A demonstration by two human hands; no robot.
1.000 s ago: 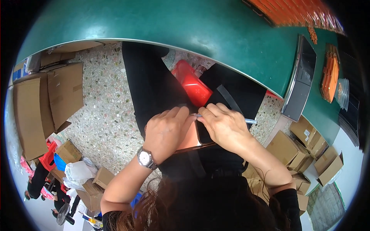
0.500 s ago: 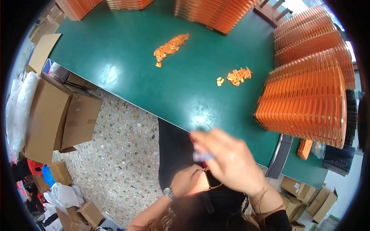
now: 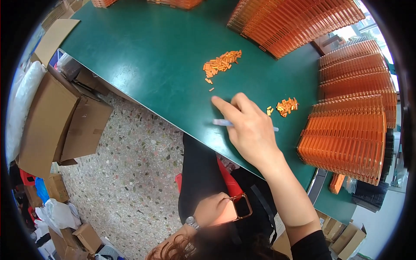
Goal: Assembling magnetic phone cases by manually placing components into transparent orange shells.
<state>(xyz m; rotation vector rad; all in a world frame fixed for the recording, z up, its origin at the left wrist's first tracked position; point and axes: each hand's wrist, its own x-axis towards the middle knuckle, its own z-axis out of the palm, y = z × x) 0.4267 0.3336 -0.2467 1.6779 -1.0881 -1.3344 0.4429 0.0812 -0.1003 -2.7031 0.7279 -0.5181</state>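
Observation:
My left hand [image 3: 211, 209], with a watch on its wrist, holds an orange phone case [image 3: 228, 215] with a square gold-rimmed camera opening, low over my lap. Over the green table, my right hand [image 3: 253, 130] has a pale, pen-like stick [image 3: 223, 122] tucked in its fingers. Its index finger stretches toward one loose orange piece [image 3: 211, 89], a little apart from it. Beyond that lies a pile of small orange, button-like pieces [image 3: 220, 64]. A smaller pile [image 3: 288, 107] sits to the right of the hand.
Rows of stacked orange cases [image 3: 342, 138] stand along the right side of the green table [image 3: 143, 56], with another stack [image 3: 299, 26] at the back. Open cardboard boxes [image 3: 52, 117] stand left of the table on the speckled floor [image 3: 130, 156].
My right hand has moved from above the phone case, forward over the table toward the orange pieces, still with the stick. My left hand stays low with the case. The view has shifted.

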